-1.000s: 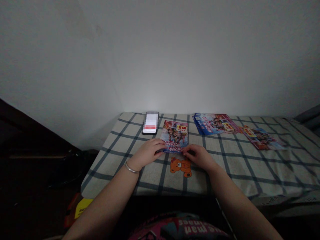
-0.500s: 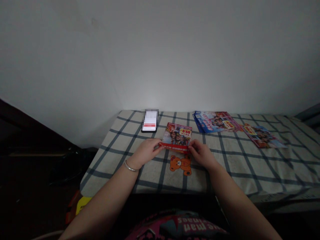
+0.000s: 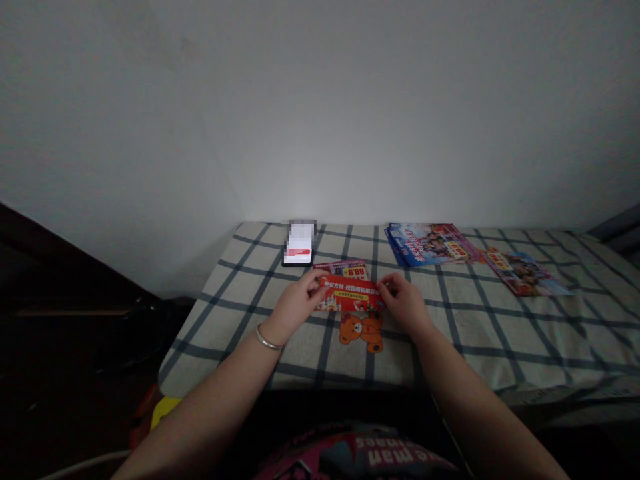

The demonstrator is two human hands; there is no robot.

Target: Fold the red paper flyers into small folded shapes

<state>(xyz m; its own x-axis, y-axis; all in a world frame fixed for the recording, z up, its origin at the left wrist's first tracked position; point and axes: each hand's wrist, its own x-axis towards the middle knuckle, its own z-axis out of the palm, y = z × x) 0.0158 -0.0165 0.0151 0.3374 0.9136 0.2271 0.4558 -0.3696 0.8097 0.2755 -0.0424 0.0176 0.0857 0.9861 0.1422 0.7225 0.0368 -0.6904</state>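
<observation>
A colourful printed flyer (image 3: 349,295) is held in front of me on the table, over the bear print of the cloth. Its near part is turned up, so a red panel with white lettering shows over the picture side. Beyond the panel's top edge peeks a strip with a yellow price label. My left hand (image 3: 295,303), with a silver bangle at the wrist, pinches the flyer's left edge. At the right edge, my right hand (image 3: 406,305) is closed with thumb and fingers on the panel's corner.
A phone (image 3: 299,243) with a lit, blurred screen lies near the wall at the back left. To the right are a fanned stack of flyers (image 3: 430,244) and another flyer (image 3: 525,272) beside it. A checked cloth (image 3: 240,313) covers the table.
The flyer's near part has been folded up and over, bringing the red panel into view and covering much of the picture. Its far edge has moved nearer to me and slightly left.
</observation>
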